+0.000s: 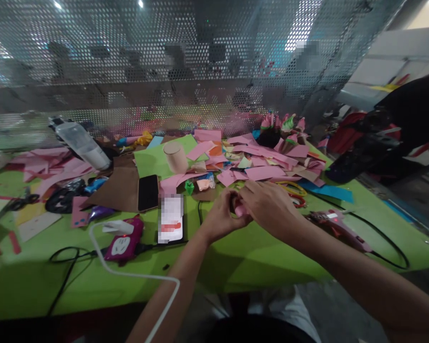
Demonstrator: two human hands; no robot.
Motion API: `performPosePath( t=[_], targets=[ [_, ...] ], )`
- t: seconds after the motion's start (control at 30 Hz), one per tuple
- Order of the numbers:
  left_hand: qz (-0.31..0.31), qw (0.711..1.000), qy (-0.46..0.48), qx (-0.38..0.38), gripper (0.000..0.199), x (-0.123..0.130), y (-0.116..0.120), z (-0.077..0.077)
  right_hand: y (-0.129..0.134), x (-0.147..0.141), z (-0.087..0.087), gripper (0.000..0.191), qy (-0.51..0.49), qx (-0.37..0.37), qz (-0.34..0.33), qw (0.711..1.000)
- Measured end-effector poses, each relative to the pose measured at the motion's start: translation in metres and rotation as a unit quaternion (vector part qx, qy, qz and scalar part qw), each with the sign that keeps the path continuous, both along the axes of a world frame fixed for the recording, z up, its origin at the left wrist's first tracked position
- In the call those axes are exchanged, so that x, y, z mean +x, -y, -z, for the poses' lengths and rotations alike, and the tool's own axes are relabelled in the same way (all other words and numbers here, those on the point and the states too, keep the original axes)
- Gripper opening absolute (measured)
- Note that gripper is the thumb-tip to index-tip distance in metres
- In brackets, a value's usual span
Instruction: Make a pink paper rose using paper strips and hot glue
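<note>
Both hands meet over the green table (232,267), around a small pink piece (240,210). My left hand (219,216) curls its fingers and thumb about the piece from the left. My right hand (271,207) is bent over it from the right, its fingertips touching the left hand's fingers. Part of the piece is hidden by the fingers. Behind the hands lie pink paper strips (264,172) and a small green folded piece (189,186). To their left are a lit phone (171,228) and a dark phone (148,192).
A pink glue gun (346,231) with a black cord lies on the right. A paper cylinder (175,157) stands behind the phones. Further left are a clear bottle (82,143), a magenta power bank (125,241) and a white cable (139,275). A person's dark sleeve (414,105) shows at right.
</note>
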State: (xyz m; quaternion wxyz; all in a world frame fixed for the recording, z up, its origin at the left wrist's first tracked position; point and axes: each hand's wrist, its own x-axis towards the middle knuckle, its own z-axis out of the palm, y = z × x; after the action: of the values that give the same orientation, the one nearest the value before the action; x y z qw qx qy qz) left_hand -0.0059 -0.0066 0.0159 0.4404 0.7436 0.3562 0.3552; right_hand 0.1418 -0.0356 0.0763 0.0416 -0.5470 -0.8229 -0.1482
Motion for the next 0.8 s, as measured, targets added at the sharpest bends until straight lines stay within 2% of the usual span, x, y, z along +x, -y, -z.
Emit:
performPosePath(
  t=[0.17, 0.43, 0.8],
  targets=[
    [-0.009, 1.000, 0.003, 0.002, 0.045, 0.0011, 0.0009, -0.0011, 0.0013, -0.0017, -0.0010, 0.012, 0.004, 0.024, 0.004, 1.000],
    [-0.008, 1.000, -0.001, 0.002, 0.039, 0.0011, 0.0021, -0.0080, 0.0001, -0.0041, -0.0067, 0.012, 0.024, 0.006, -0.012, 1.000],
    [-0.015, 1.000, -0.019, 0.012, 0.037, 0.0002, 0.0018, -0.0071, -0.0022, -0.0072, -0.0075, 0.015, 0.039, 0.006, -0.011, 0.999]
  ],
)
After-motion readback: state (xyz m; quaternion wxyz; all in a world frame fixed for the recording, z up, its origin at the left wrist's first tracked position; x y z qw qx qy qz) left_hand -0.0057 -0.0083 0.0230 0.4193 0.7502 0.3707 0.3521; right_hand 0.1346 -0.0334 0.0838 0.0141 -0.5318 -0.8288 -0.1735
